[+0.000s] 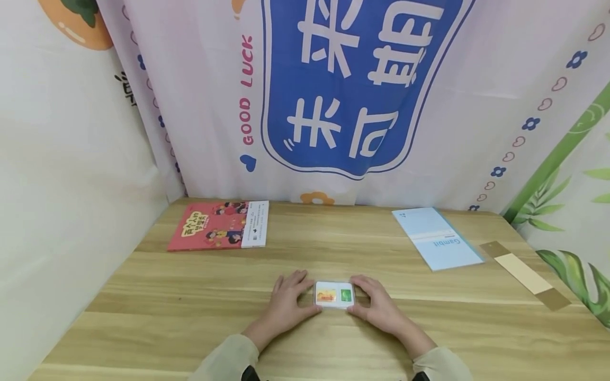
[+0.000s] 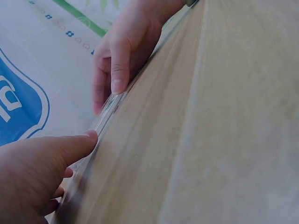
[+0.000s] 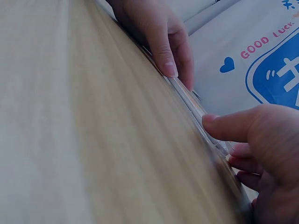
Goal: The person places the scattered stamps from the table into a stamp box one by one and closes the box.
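A small flat clear-edged plastic case [image 1: 339, 295] with a white face and orange and green prints lies on the wooden table in front of me. My left hand [image 1: 287, 302] grips its left end, thumb at the near corner and index finger at the far one. At the right end my right hand [image 1: 379, 308] mirrors this grip. Seen low from the left wrist, the thin case [image 2: 108, 112] runs between both thumbs. In the right wrist view, the thumb of my right hand [image 3: 271, 149] presses on the near edge of the case [image 3: 189, 100].
A red picture book [image 1: 209, 227] lies at the back left of the wooden table [image 1: 329, 349]. Toward the back right is a light blue booklet [image 1: 431, 238] marked Gambit, with a brown and cream strip [image 1: 524, 273] beside it. A printed cloth [image 1: 209, 106] hangs behind the table.
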Available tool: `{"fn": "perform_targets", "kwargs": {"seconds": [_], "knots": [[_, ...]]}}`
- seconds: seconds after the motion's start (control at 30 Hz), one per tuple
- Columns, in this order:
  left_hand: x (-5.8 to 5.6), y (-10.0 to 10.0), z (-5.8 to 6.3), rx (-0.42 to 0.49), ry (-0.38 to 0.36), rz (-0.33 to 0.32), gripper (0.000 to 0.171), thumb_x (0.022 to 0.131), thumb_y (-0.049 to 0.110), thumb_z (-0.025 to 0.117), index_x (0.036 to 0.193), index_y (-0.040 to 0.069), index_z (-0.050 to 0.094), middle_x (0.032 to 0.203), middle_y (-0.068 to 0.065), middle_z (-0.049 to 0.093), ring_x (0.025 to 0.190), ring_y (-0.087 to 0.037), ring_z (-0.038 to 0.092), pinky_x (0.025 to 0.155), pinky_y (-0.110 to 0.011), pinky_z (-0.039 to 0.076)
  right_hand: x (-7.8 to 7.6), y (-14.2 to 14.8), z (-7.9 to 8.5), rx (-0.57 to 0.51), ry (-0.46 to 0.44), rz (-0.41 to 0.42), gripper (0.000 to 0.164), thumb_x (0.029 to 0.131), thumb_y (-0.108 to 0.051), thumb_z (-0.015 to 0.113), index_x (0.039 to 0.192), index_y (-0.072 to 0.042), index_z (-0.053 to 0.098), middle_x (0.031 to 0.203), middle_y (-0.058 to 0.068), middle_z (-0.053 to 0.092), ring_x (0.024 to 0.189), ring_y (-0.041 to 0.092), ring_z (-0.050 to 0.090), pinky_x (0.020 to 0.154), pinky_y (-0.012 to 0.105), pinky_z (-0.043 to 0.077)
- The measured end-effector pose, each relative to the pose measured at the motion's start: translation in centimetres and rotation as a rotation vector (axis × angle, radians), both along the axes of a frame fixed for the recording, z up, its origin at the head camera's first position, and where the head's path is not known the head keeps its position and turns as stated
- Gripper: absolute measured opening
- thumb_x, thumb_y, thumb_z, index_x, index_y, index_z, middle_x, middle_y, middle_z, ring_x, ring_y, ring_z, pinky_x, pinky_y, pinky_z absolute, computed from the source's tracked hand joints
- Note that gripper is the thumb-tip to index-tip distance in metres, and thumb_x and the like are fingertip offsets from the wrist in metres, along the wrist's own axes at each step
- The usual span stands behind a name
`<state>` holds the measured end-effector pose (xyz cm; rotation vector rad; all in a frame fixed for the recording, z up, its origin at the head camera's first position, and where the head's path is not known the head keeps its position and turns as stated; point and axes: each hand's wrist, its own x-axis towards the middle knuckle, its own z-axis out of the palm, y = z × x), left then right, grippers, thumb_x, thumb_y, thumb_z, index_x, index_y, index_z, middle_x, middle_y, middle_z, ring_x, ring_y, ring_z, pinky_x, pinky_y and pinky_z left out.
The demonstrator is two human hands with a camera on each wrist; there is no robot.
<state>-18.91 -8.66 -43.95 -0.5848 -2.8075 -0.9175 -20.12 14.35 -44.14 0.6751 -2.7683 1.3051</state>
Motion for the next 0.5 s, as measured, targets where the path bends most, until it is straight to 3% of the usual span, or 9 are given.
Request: {"fn": "perform_targets", "kwargs": {"seconds": [0.5], "knots": [[-0.29,0.20,-0.08,-0.006,0.025,0.015,0.057,0.069,0.045,0.067,0.113,0.012,0.057,0.128,-0.015,0.040,0.119,-0.031,0.031,0.097,-0.053,0.010,-0.18,0.13,0.27,0.026,0.027,0.022,0.058,0.068,-0.016,0.072,0.117,0.004,0.048,0.125,0.013,0.042,0.117,0.031,0.031,0.095,0.048,0.023]]}}
